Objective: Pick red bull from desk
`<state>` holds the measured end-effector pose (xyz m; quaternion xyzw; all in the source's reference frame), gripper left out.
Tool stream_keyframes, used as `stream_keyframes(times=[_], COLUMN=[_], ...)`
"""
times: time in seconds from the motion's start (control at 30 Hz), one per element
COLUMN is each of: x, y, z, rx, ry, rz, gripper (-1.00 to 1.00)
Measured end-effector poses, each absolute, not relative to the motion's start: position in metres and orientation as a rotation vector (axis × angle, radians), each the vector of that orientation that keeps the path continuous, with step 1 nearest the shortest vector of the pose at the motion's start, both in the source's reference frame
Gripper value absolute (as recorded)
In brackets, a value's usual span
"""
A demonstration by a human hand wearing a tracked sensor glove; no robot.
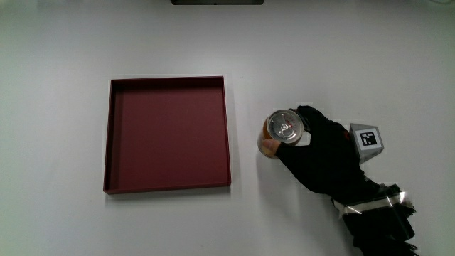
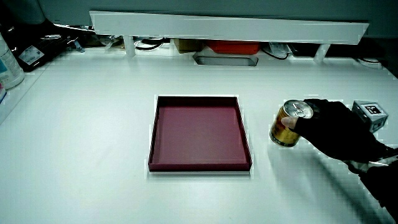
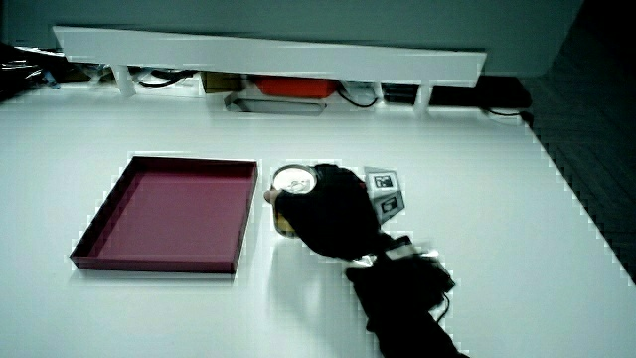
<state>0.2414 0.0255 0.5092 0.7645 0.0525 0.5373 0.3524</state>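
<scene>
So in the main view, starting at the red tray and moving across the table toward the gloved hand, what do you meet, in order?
Red tray → bare table → can, standing upright with the hand's fingers around it → hand → patterned cube on its back.

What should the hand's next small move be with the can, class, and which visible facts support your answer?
Probably lift straight up. The hand is wrapped around the can, which in a side view appears to rest upright on the table beside the red tray. With the grasp seemingly made and nothing above the can, raising it looks like the step left.
</scene>
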Motion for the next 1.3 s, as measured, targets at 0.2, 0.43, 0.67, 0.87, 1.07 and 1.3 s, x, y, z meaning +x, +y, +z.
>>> stream_keyframes(times=[0.2, 0.43, 0.67, 0.87, 1.07, 1.3], x=[0.236, 0.237, 0.240, 0.239, 0.239, 0.240], y=[0.022, 0.024, 0.027, 0.029, 0.030, 0.031], z=[0.518, 0.519, 0.521, 0.521, 0.521, 0.520], rx=[1.965, 1.976, 2.033, 2.045, 2.074, 2.110], ry=[0.136, 0.148, 0.178, 0.218, 0.202, 0.200], rz=[1.414, 1.448, 1.543, 1.568, 1.598, 1.614], gripper=[0.00, 0.00, 0.22, 0.44, 0.67, 0.93])
